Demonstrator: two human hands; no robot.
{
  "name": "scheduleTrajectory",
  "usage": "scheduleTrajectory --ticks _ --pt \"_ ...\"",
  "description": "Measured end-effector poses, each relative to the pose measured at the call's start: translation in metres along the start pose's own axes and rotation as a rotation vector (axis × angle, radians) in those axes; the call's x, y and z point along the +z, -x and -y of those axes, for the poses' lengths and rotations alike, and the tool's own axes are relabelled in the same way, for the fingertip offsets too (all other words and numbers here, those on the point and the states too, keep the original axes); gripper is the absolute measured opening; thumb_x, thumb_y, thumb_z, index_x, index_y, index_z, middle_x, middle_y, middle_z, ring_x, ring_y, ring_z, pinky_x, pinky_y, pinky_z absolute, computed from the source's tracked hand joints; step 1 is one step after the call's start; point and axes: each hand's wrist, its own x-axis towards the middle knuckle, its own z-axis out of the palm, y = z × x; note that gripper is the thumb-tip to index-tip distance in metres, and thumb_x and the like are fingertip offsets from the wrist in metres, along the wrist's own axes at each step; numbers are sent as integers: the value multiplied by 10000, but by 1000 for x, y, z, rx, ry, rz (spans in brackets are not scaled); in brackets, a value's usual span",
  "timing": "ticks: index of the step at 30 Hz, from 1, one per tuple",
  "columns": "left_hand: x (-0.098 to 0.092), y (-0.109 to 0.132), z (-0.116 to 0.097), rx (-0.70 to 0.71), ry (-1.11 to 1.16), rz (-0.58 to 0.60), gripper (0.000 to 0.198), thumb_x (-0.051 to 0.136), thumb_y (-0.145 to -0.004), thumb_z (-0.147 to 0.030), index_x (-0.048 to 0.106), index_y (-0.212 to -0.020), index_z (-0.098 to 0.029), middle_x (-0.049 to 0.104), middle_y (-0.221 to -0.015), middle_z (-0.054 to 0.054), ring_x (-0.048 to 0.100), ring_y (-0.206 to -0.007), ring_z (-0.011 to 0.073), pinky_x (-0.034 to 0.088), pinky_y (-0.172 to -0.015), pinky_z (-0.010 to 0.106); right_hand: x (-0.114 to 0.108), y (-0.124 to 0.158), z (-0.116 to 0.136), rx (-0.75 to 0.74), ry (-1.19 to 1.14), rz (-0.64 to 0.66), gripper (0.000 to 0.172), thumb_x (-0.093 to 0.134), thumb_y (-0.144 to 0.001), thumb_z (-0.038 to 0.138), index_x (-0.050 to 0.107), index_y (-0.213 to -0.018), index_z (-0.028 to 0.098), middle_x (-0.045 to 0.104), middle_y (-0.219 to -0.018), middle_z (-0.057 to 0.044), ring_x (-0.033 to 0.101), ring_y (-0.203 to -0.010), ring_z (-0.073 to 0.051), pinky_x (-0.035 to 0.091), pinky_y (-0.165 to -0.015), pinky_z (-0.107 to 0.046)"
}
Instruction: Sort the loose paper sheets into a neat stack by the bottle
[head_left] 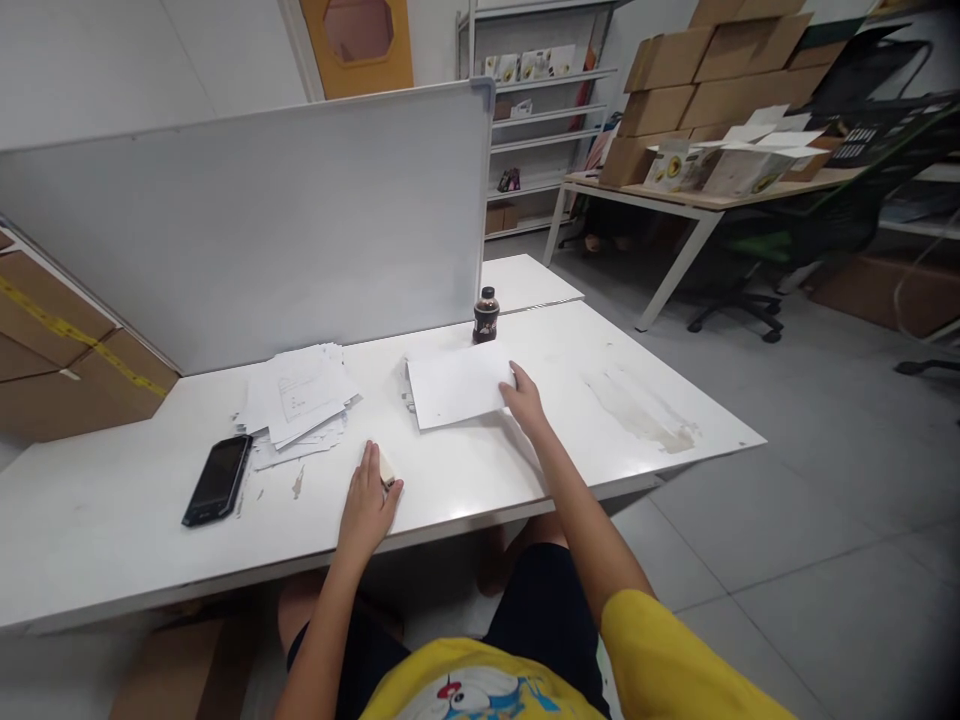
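My right hand [523, 398] rests with fingers stretched out on the right edge of a white sheet stack [457, 386] lying on the white table [637, 460]. My left hand [367, 500] lies near the table's front edge, its fingers held together, with a small pale block [387, 468] tucked between thumb and fingers. A messy pile of printed papers [296, 405] lies left of the sheets. A black phone [218, 479] sits further left. A small dark bottle [486, 315] stands behind the white sheets.
A white partition board [247, 220] stands along the table's far edge. Cardboard panels [60, 340] lean at the left. Another table with cardboard boxes [705, 80], a shelf rack [532, 110] and an office chair [795, 230] fill the right background.
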Motion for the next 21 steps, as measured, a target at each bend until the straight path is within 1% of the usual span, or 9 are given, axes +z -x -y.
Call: scheduleTrajectory --ticks 3,6,11,13,15,17,18,19,21 --pt "-3 -1 -3 -12 -7 7 668 402 -981 -408 159 -1553 -163 205 -1614 182 221 -1490 299 301 -1176 531 24 -28 4 -2 106 16 709 435 -788 242 371 -1472 69 437 -1503 -165 389 -1398 -261 296 -1178 -454" --pt "-3 -2 -5 -25 -5 2 634 407 -978 -401 210 -1539 -178 224 -1610 175 248 -1482 299 317 -1166 532 37 -38 0 17 140 6 715 415 -774 223 368 -1461 34 438 -1494 -188 383 -1397 -278 284 -1173 -486" --pt "1 3 -3 -22 23 -11 626 402 -976 -399 216 -1537 -190 235 -1609 164 240 -1486 291 309 -1172 524 32 -35 -15 -80 29 33 658 384 -783 229 445 -1424 97 468 -1492 -121 412 -1382 -218 304 -1170 -423" --pt "-1 4 -4 -11 13 -57 639 416 -968 -397 219 -1534 -176 249 -1604 169 208 -1494 303 278 -1181 546 27 -33 -19 -120 -2 2 649 367 -799 247 439 -1432 127 471 -1490 -96 414 -1379 -197 318 -1163 -400" --pt "-7 -4 -9 21 -9 -96 631 433 -958 -405 261 -1519 -172 284 -1592 158 169 -1503 317 238 -1189 569 24 -34 -20 -100 20 -63 653 350 -824 269 396 -1460 129 449 -1500 -104 395 -1390 -197 311 -1165 -405" --pt "-15 -27 -15 87 -19 -83 587 440 -952 -420 344 -1484 -192 371 -1555 129 196 -1497 311 229 -1196 553 23 -36 -21 -48 75 -124 669 340 -845 280 329 -1491 106 417 -1509 -136 371 -1400 -215 294 -1169 -425" --pt "-19 -45 -18 126 -13 -54 558 436 -952 -426 386 -1462 -203 428 -1522 114 244 -1483 299 242 -1197 526 24 -38 -20 -32 110 -141 681 340 -851 277 292 -1505 91 404 -1509 -155 363 -1400 -228 290 -1167 -439" --pt "-22 -67 -20 143 -2 -23 532 427 -954 -432 422 -1439 -215 477 -1485 105 313 -1456 285 268 -1192 495 24 -39 -20 -30 151 -146 694 342 -853 270 257 -1515 78 399 -1503 -173 362 -1396 -243 292 -1161 -452" --pt "-24 -120 -20 81 36 31 524 393 -962 -431 429 -1433 -204 496 -1467 107 420 -1392 262 328 -1162 443 26 -42 -17 -47 252 -132 708 350 -858 261 222 -1523 53 416 -1475 -202 378 -1371 -278 302 -1139 -479"
